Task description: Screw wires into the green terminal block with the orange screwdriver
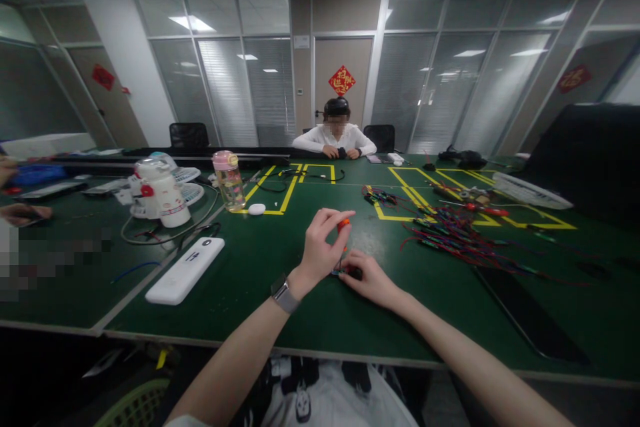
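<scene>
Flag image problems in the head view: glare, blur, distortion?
Head view: bright reflections on the glass panels; head view: lens stretch lengthens both forearms; head view: soft detail, the wire bundle smears, small part at the right hand unreadable; head view: far right falls dark.

1. the left hand (320, 245) and right hand (369, 278) sat close together, leaving little room between them; an orange piece (343, 222) filled the left one's pinch.
2. left of them, bare desk (250, 300) offered a low path as far as the white slab-shaped device (185, 271).
3. beyond that, a white bottle (173, 207) and a pink-lidded bottle (230, 187) stood upright, a grey cable (155, 244) looping nearby to snag low reaches.
4. straight ahead, a lane ran toward a person (315, 140) opposite, whose forearms closed its far end.
5. forward and right, sprawled wires (453, 237) blocked low passage.
6. between the right forearm (450, 337) and a black slab (530, 313), a strip lay open.
</scene>
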`<action>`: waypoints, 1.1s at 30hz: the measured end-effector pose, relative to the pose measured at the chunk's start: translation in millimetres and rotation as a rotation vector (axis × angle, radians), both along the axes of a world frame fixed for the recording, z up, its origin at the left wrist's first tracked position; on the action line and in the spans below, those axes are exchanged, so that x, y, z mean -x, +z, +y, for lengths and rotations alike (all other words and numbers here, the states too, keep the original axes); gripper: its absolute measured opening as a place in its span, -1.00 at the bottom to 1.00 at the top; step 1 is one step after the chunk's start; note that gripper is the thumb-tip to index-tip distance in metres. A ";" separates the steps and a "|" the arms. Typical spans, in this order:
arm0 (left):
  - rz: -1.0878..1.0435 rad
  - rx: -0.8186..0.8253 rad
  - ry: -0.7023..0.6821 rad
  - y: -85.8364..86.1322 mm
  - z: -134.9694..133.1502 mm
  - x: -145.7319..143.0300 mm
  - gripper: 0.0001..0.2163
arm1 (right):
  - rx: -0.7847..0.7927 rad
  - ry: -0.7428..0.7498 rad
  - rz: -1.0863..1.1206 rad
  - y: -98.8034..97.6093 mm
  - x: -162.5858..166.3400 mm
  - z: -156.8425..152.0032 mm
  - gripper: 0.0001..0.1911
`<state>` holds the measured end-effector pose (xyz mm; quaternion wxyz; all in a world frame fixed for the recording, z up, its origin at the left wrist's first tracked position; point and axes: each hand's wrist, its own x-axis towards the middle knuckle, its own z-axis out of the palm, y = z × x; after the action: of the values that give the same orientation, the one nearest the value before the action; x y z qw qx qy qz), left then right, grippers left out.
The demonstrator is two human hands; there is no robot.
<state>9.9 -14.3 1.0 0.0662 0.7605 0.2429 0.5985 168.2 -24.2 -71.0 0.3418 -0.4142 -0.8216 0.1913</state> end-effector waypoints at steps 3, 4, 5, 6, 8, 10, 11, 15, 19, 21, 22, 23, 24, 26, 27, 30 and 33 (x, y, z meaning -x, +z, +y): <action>0.005 0.010 0.007 0.3 -0.5 0.2 -0.78 | 0.002 0.002 0.000 0.0 -0.2 0.3 -0.89; 0.015 0.014 -0.002 0.3 -0.7 0.5 -0.76 | 0.003 0.002 0.001 -0.1 -0.2 0.5 -0.90; 0.024 0.016 -0.014 0.4 -0.8 0.8 -0.74 | 0.003 0.002 0.002 -0.2 -0.2 0.6 -0.90; 0.031 0.014 -0.027 0.4 -1.0 1.2 -0.73 | 0.003 0.002 0.003 -0.3 -0.1 0.7 -0.90; 0.035 0.006 -0.050 0.6 -1.1 1.8 -0.71 | 0.004 0.002 0.003 -0.4 0.1 0.7 -0.89; 0.030 0.001 -0.051 0.9 -1.0 1.8 -0.72 | 0.006 0.002 0.005 -0.2 0.4 0.5 -0.89; 0.026 0.000 -0.042 1.0 -0.9 1.6 -0.73 | 0.005 0.002 0.011 -0.1 0.6 0.3 -0.89; 0.018 0.004 -0.008 1.3 -0.6 0.6 -0.78 | 0.010 0.009 0.042 -0.3 1.0 -0.1 -0.88; 0.044 0.029 -0.031 1.0 -1.0 1.3 -0.75 | 0.011 0.000 0.037 -0.9 0.9 0.2 -0.90; 0.060 0.040 -0.067 1.0 -1.2 1.8 -0.72 | 0.008 0.003 0.036 -0.9 0.9 0.5 -0.91; 0.064 0.042 -0.084 1.0 -1.3 1.9 -0.71 | 0.008 0.006 0.037 -0.8 0.8 0.7 -0.91; 0.065 0.041 -0.094 1.1 -1.2 1.8 -0.71 | 0.008 0.011 0.037 -0.7 0.8 0.7 -0.91; 0.064 0.038 -0.095 1.2 -1.1 1.6 -0.71 | 0.009 0.015 0.038 -0.6 0.8 0.7 -0.91; 0.055 0.025 -0.073 1.4 -0.6 0.8 -0.74 | 0.009 0.018 0.040 -0.5 0.6 0.5 -0.91; 0.047 0.017 -0.056 1.5 -0.3 0.4 -0.76 | 0.010 0.019 0.042 -0.4 0.5 0.4 -0.90; 0.021 0.002 -0.018 1.3 0.2 -0.5 -0.82 | 0.016 0.017 0.047 -0.6 0.3 0.0 -0.89; 0.024 0.018 -0.027 0.7 -0.2 -0.2 -0.78 | 0.011 0.010 0.043 -0.8 0.5 0.2 -0.90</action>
<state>10.1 -14.5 1.7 0.0781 0.7702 0.2387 0.5863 167.7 -24.0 -71.8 0.3563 -0.4078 -0.8149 0.2065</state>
